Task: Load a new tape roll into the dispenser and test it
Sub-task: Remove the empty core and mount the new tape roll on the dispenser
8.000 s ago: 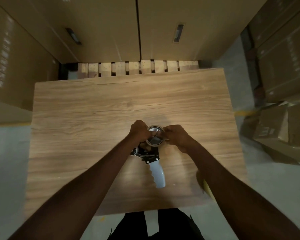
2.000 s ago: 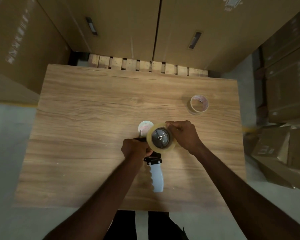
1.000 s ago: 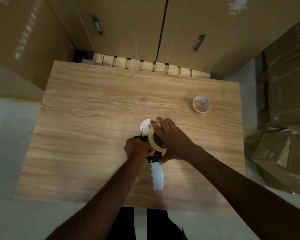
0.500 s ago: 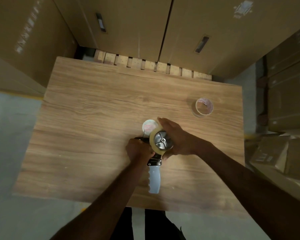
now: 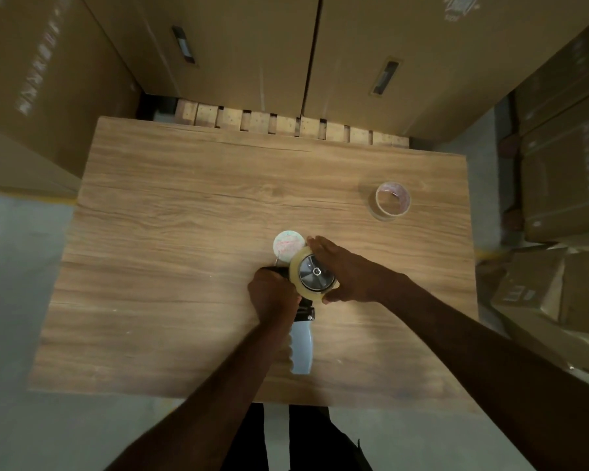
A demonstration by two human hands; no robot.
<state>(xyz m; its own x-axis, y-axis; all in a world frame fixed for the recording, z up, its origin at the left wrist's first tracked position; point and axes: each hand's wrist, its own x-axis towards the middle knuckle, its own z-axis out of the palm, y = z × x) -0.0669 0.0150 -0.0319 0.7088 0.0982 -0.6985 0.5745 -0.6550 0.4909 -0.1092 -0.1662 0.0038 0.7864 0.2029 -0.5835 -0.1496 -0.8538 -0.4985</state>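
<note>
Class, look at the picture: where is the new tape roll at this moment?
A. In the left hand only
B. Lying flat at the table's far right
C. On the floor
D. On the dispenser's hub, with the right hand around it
D: the tape roll sits on the dispenser hub, the right hand cupped around it.

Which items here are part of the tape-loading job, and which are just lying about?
In the job: tape dispenser, tape roll on its hub, left hand, right hand.

Lying about: empty tape core, round white disc, cardboard boxes, wooden table.

Wooden table (image 5: 184,232), tape dispenser (image 5: 301,348), empty core (image 5: 392,200), round disc (image 5: 287,245)
</note>
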